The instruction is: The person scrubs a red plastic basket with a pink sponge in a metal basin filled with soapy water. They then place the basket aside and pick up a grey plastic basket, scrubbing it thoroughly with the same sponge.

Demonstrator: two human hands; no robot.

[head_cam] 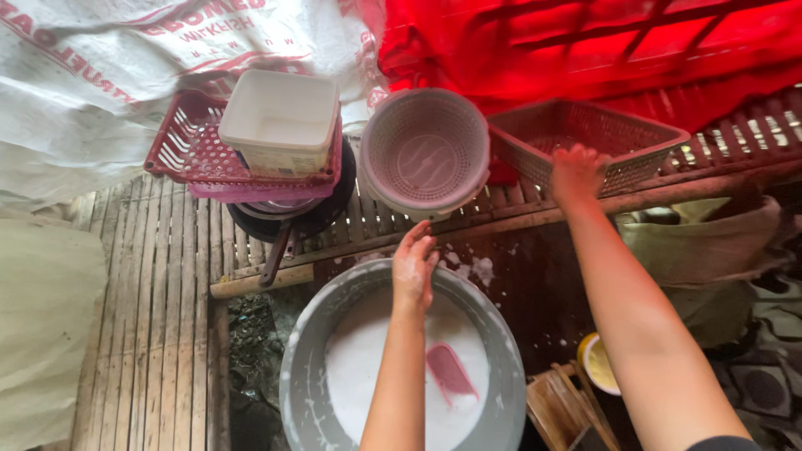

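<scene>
The right hand (576,171) reaches out to about one o'clock and rests on the near rim of a reddish mesh basket (643,138) that sits tilted on the slatted shelf; its fingers curl over the rim, though whether they truly pinch it or only press on it I cannot tell from this angle. The left hand (415,266) hovers at the centre, over the far edge of the grey basin (305,367), fingers loosely together and slightly bent, wet with suds and holding nothing. In the basin, at about six o'clock, foamy white water covers the bottom and a pink scoop-like piece (451,372) lies half sunk in it. To handle the basket well, a firm hold on the rim seems wise, since soapy fingers slip easily and the basket is light and leaning; the free hand looks well placed to steady it over the basin. At twelve o'clock a round pale colander (426,154) lies on its side just beside the basket, and at eleven o'clock a white tub (280,121) sits in a pink tray (180,150) stacked over a dark pan (292,221). The surface is split bamboo slats (150,317), wet and flecked with foam, with a white tarpaulin (75,92) at ten o'clock, red cloth (585,42) behind, and a small yellow bowl (597,363) at four o'clock.
</scene>
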